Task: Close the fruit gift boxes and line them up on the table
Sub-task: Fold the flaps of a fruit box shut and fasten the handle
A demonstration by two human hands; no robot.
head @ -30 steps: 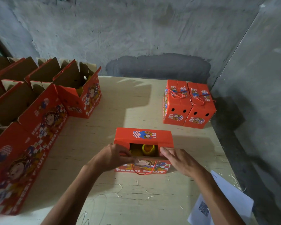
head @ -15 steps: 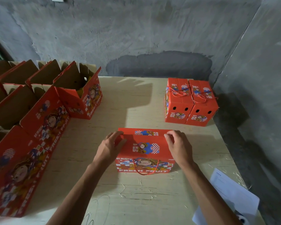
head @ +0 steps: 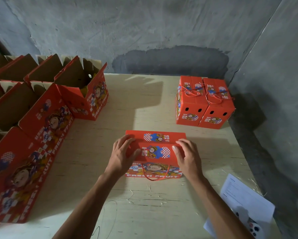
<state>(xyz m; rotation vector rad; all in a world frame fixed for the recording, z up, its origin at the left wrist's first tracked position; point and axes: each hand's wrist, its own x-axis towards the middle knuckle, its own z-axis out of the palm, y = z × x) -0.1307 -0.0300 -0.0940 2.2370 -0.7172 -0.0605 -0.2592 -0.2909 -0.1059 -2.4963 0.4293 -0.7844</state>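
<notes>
Watching the head cam feed here: the red gift box (head: 155,152) sits dead centre of the tabletop (head: 144,195), both top flaps folded down flat. My left hand (head: 123,155) is laid on the left end of the lid, fingers spread and pretty much straight, pressing down. Right hand (head: 188,155) is doing the same on the right end, fingers relaxed and flat on the flap, thumb pointing up along the seam. So neither hand is gripping anything, just pushing on cardboard. The red rope handle (head: 155,173) hangs loose down the front face over the "FRESH FRUIT" print.

Up at about 2 o'clock from it, two closed boxes (head: 205,104) stand touching side by side near the wall corner, rope handles lying on top. Over at 9 to 10 o'clock there's a bunch of open boxes (head: 46,118) with flaps sticking up. At 4 o'clock, a white paper sheet (head: 244,199) lies at the tabletop edge.
</notes>
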